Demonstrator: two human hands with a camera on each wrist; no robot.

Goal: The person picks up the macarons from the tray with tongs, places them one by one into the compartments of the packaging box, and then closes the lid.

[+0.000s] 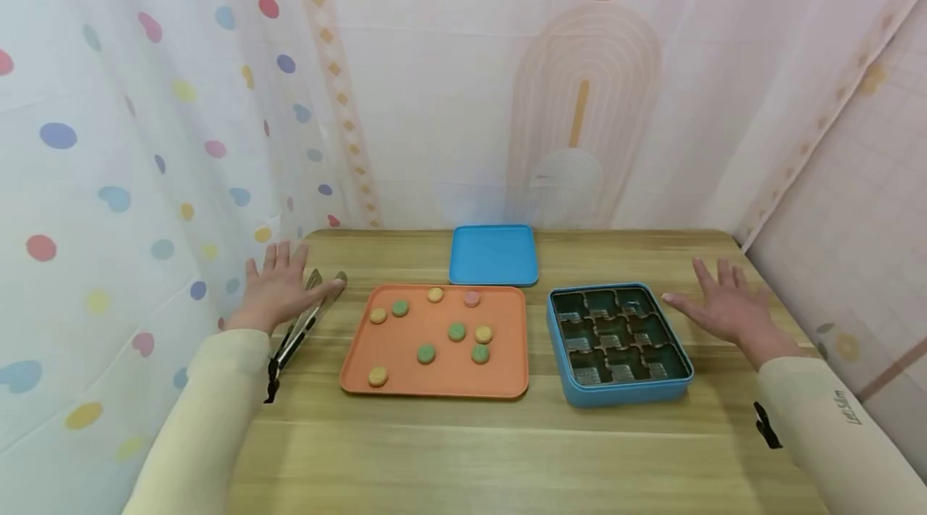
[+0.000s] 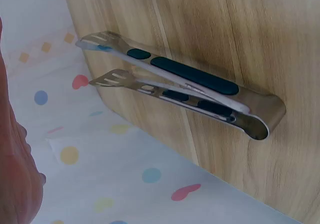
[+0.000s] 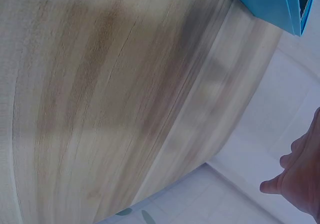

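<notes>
The spread left grip (image 1: pixel 273 288) hovers beside silver metal tongs (image 2: pixel 195 78), left on the wooden worktop (image 1: pixel 507 459); the spread right grip (image 1: pixel 730 310), beside a square blue box (image 1: pixel 628 396). Only the left wrist view shows slotted tips (image 2: pixel 120 45).

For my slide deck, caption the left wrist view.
Metal tongs lie on a wooden table, left hand at frame edge.

We read dark lettering (image 1: pixel 846 407) on the right sleeve (image 1: pixel 833 438), "Let" and "Slim" with an unclear mark between, tiny marks on the tongs (image 2: pixel 195 76), too small for us to make out
</notes>
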